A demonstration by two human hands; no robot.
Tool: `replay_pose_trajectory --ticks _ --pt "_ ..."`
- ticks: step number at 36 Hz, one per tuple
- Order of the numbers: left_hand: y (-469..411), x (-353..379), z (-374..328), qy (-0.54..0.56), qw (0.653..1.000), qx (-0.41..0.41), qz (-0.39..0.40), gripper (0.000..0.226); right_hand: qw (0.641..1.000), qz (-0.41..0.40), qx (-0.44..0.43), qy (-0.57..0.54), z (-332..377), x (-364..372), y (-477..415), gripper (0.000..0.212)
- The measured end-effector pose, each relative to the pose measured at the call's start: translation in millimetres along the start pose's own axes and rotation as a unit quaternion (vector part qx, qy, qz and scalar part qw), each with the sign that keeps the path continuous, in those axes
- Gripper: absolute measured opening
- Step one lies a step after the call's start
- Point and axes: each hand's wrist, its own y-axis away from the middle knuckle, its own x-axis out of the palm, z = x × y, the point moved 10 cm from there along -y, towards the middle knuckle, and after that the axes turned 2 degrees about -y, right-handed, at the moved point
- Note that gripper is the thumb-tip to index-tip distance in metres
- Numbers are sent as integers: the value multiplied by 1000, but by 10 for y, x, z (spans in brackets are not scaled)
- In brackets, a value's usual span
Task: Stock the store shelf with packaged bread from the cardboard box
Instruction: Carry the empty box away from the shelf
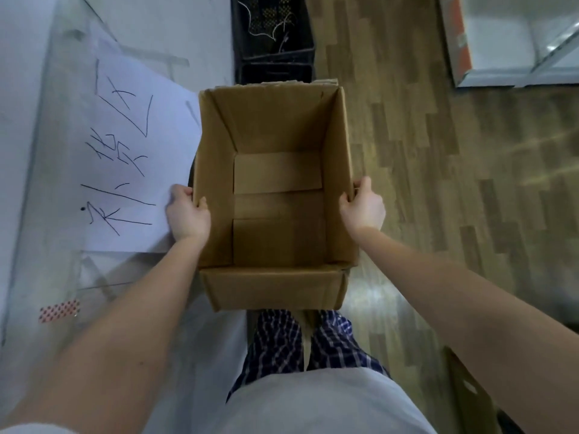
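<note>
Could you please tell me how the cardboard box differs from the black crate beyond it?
The cardboard box is brown with solid walls; the black crate has a mesh bottom. The box is empty; the crate holds pale threads. The left hand and right hand grip the box; nothing touches the crate. Both are open-topped.

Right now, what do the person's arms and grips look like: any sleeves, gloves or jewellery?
Both grips are bare hands: the left grip and the right grip show no gloves, rings or watch. The left forearm and right forearm are uncovered and unmarked. A white sleeve edge shows at the top of the left arm; the right arm leaves the frame with no sleeve showing.
</note>
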Motion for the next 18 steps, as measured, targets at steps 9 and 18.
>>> replay_pose_trajectory --ticks 9,18 --pt "1 -4 70 -3 1000 4 -2 28 1000 -15 5 -12 -19 35 8 24" --pt "-17 41 108 18 1000 -1 -5 27 998 -27 19 -56 -102 24 -20 26"
